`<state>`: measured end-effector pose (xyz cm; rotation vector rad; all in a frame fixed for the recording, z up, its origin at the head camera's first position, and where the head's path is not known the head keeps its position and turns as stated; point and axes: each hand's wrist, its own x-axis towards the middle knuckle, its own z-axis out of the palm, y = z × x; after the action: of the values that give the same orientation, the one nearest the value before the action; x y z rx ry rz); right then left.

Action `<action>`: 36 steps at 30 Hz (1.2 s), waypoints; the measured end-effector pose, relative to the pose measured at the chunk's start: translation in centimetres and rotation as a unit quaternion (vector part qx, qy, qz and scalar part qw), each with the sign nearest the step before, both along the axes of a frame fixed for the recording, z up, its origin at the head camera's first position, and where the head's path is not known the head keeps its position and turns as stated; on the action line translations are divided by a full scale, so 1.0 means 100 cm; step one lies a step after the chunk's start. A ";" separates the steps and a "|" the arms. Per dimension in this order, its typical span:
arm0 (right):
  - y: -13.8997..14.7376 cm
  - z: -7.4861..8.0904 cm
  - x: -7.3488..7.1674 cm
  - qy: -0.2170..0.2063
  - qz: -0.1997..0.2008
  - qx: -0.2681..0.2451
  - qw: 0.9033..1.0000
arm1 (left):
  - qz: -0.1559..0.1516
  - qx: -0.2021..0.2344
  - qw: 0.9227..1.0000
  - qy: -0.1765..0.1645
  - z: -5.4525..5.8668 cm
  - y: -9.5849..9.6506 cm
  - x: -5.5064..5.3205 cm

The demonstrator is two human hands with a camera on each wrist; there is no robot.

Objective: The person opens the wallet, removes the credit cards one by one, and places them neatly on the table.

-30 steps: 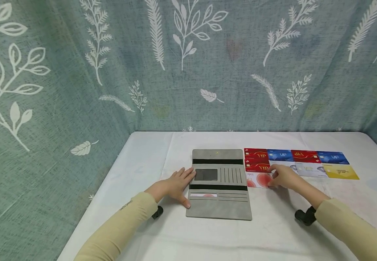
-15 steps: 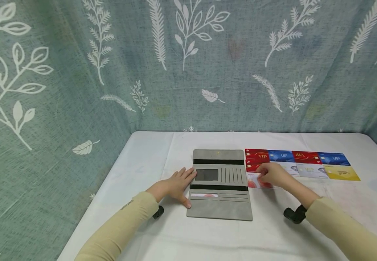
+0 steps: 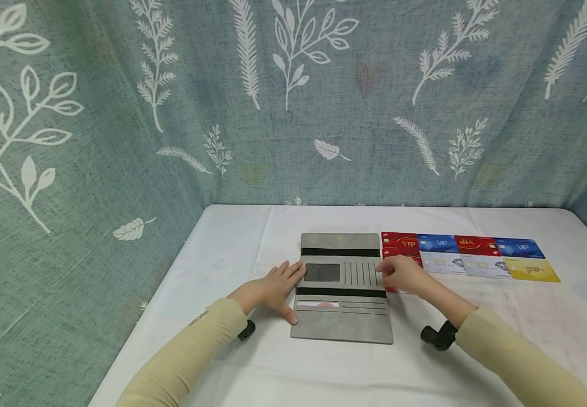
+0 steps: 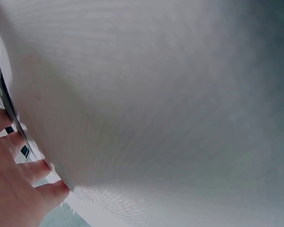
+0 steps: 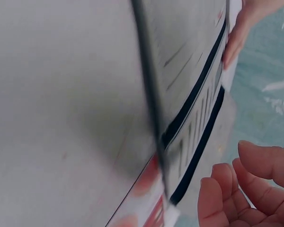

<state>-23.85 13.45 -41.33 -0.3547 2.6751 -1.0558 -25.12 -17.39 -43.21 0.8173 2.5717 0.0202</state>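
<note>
A grey wallet [image 3: 341, 330] lies unfolded on the white table, a dark window and several card slots facing up. A pinkish card [image 3: 317, 304] sits in one lower-left slot. My left hand [image 3: 275, 291] rests on the wallet's left edge, fingers spread. At the right edge, beside the vertical slots, my right hand [image 3: 405, 274] has loosely bent fingers; in the right wrist view I see nothing between the thumb [image 5: 270, 161] and fingers. A white card with pink-red circles [image 5: 144, 182] lies beside the wallet, mostly hidden by this hand in the head view.
Rows of cards extend right of the wallet: red VIP cards [image 3: 400, 242], blue cards [image 3: 438, 243], silver cards [image 3: 485, 265] and a gold card [image 3: 532, 270]. A leaf-patterned curtain [image 3: 273, 141] hangs behind and at the left.
My right hand has moved left, from the right end of the circle-patterned card across it to the wallet's right edge. The left hand stays in place on the wallet.
</note>
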 end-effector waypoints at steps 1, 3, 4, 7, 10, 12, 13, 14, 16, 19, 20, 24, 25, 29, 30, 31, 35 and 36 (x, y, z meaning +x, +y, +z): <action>-0.003 0.001 0.001 0.001 0.004 0.000 1.000 | 0.000 -0.001 1.000 0.000 0.000 0.000 0.000; -0.010 0.001 0.003 0.006 0.016 0.000 1.000 | 0.000 -0.001 1.000 0.000 0.000 0.000 0.000; -0.013 0.002 0.004 0.007 0.022 -0.003 1.000 | -0.001 -0.001 1.000 0.000 -0.001 -0.001 0.000; -0.023 0.001 0.006 0.009 0.033 -0.010 0.999 | -0.002 -0.002 1.000 0.001 -0.002 -0.001 -0.001; -0.034 -0.002 0.007 0.006 0.036 -0.012 0.999 | -0.003 -0.002 1.000 0.002 -0.002 -0.001 -0.001; -0.040 -0.004 0.008 0.000 0.036 -0.011 0.999 | -0.002 -0.003 1.000 0.002 -0.003 -0.001 -0.001; -0.043 -0.005 0.009 -0.003 0.036 -0.014 0.999 | -0.001 -0.003 1.000 0.002 -0.003 -0.001 -0.001; -0.046 -0.006 0.009 -0.007 0.038 -0.017 0.999 | 0.000 -0.003 1.000 0.002 -0.003 -0.001 -0.001; -0.051 -0.008 0.011 -0.012 0.042 -0.023 0.999 | 0.002 -0.002 1.000 0.002 -0.004 -0.001 -0.002; -0.060 -0.010 0.014 -0.015 0.049 -0.029 0.998 | 0.003 -0.003 1.000 0.003 -0.004 -0.001 -0.002; -0.062 -0.011 0.015 -0.015 0.050 -0.029 0.998 | 0.003 -0.003 1.000 0.003 -0.004 -0.001 -0.002; -0.072 -0.015 0.017 -0.001 0.064 -0.022 0.998 | 0.004 -0.006 1.000 0.004 -0.005 -0.001 -0.003; -0.074 -0.016 0.017 0.001 0.068 -0.019 0.997 | 0.004 -0.007 1.000 0.003 -0.005 -0.001 -0.003; -0.081 -0.021 0.018 0.004 0.079 -0.009 0.997 | 0.006 -0.010 1.000 0.001 -0.007 -0.001 -0.003; -0.082 -0.021 0.018 0.004 0.079 -0.007 0.997 | 0.007 -0.011 1.000 0.001 -0.008 -0.001 -0.004; -0.084 -0.022 0.018 0.003 0.076 -0.005 0.997 | 0.008 -0.011 1.000 0.001 -0.008 -0.001 -0.004; -0.089 -0.023 0.017 0.007 0.069 0.003 0.998 | 0.009 -0.009 1.000 0.001 -0.006 0.000 -0.003; -0.090 -0.024 0.017 0.008 0.066 0.005 0.998 | 0.009 -0.008 1.000 0.002 -0.005 0.000 -0.003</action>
<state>-22.16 4.45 -43.68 -0.5323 2.6295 -1.0040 -25.40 -17.42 -43.74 0.7897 2.5791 0.0026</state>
